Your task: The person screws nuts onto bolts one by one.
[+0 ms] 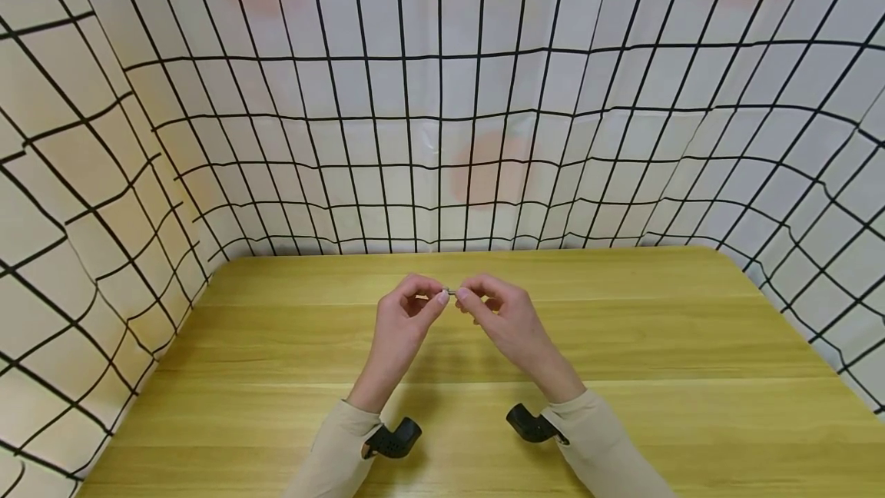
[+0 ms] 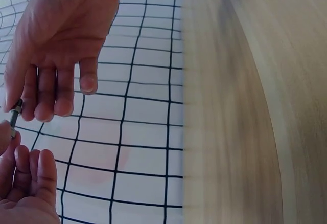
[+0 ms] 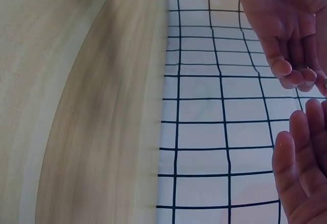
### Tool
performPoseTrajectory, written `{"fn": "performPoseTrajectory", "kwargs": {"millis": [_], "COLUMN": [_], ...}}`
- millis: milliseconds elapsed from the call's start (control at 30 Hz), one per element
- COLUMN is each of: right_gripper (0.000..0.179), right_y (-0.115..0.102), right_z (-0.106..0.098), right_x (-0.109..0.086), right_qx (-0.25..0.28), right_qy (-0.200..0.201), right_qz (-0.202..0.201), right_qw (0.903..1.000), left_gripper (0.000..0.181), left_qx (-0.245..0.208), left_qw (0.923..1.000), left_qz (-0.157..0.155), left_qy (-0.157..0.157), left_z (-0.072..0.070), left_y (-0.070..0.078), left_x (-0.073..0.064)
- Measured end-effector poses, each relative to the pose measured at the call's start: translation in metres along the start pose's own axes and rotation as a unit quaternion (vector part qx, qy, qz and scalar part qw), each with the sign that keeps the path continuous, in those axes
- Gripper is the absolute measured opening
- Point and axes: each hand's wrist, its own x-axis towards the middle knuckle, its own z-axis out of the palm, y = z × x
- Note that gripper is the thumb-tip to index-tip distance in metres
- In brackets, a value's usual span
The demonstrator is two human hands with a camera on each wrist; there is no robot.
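Observation:
Both hands meet over the table, pinching a small metal bolt (image 1: 452, 293) between them. My left hand (image 1: 403, 321) grips its left end between thumb and forefinger. At the other end, the thumb and forefinger of my right hand (image 1: 508, 321) pinch it. In the left wrist view the bolt (image 2: 14, 117) shows a dark tip and a lighter, nut-like collar near the right hand (image 2: 66, 24); a pale, wider end lies at the left fingertips. In the right wrist view the bolt is mostly cut off at the right edge.
A wooden table (image 1: 276, 375) spreads beneath the hands. White cloth with a black grid (image 1: 422, 91) hangs behind it and along both sides. Black wrist-camera mounts (image 1: 396, 438) stick out from the beige sleeves (image 1: 339, 444).

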Motion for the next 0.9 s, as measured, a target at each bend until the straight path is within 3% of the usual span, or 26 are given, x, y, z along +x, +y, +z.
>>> {"fn": "performPoseTrajectory", "kwargs": {"millis": [367, 667, 900], "right_gripper": [0.020, 0.024, 0.024], "right_y": [-0.0010, 0.0006, 0.0008], "right_z": [-0.0013, -0.0015, -0.0013], "right_x": [-0.0007, 0.0001, 0.0010], "right_qx": [0.018, -0.009, -0.015], "right_qy": [0.001, 0.005, 0.011], "right_qz": [0.039, -0.036, -0.052], "right_qw": [0.9991, 0.9993, 0.9985], "left_gripper": [0.007, 0.009, 0.011], "left_qx": [0.003, 0.010, 0.013], "left_qw": [1.0000, 0.9998, 0.9997], "left_qz": [-0.004, -0.013, -0.013], "left_qy": [0.005, 0.015, 0.018], "left_z": [0.0013, 0.0004, 0.0006], "left_y": [0.0008, 0.0006, 0.0006], "left_x": [-0.0006, -0.0005, 0.0003]}}
